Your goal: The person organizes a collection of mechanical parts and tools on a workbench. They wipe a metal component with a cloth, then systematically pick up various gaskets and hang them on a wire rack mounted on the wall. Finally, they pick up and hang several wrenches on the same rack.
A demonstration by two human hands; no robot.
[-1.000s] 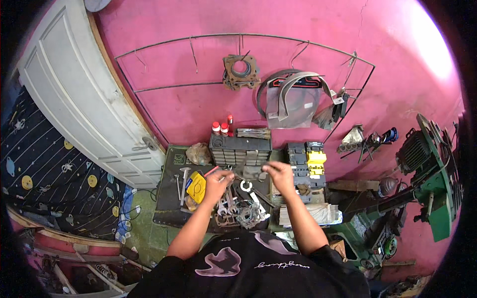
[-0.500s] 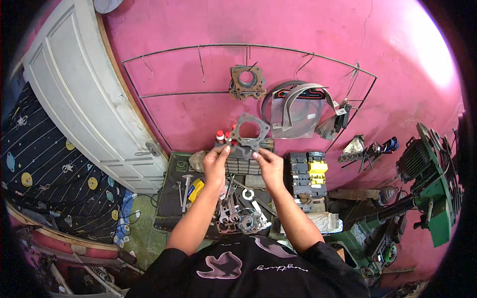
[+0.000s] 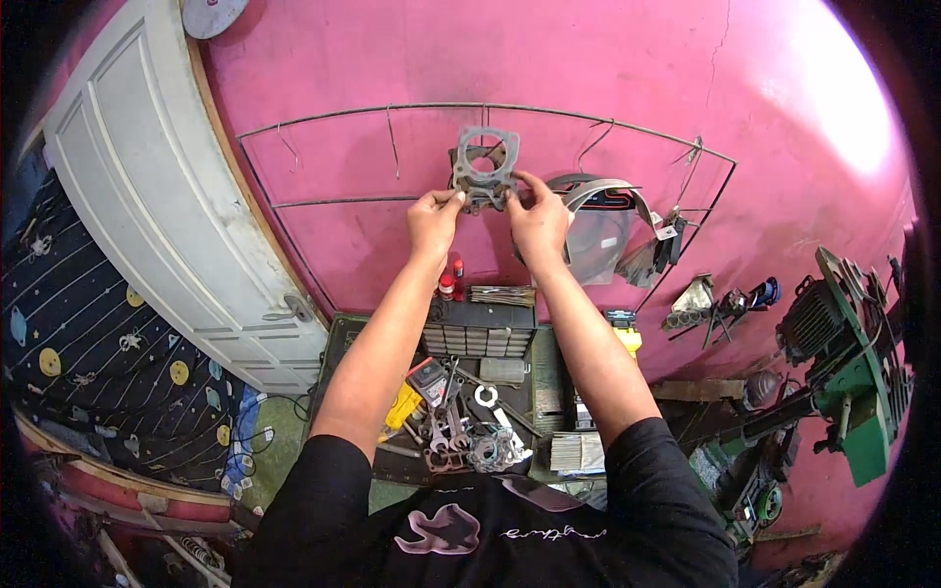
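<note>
Both arms are raised toward the pink wall. My left hand and my right hand hold a flat grey gasket with a large round hole and several small holes. It is pressed against other brown gaskets hanging on the wall under a bent wire rail. My left fingers pinch its lower left edge, and my right fingers grip its lower right corner.
Below stands a dark workbench with a small drawer cabinet, red-capped bottles, wrenches, a sprocket and a yellow tool. A white door is at left. Rolled grey sheet hangs right; green machinery far right.
Both hands rose from the bench, lifting the grey gasket up to the hanging gaskets on the wall. The view tilted upward with them.
</note>
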